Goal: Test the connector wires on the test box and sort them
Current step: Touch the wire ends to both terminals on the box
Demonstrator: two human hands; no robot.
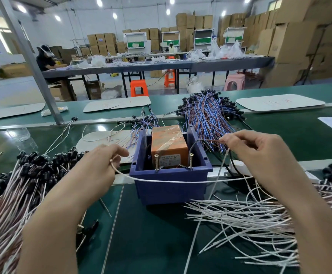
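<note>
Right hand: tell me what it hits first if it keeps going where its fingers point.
Pointing left, the right hand would likely first meet the right wall of the blue bin, with the orange test box just behind it; depth is uncertain.

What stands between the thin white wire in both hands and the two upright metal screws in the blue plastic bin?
Nothing visible does. The white wire sags before the blue bin's front wall; the left hand and right hand hold it either side of the metal screws, in open air.
</note>
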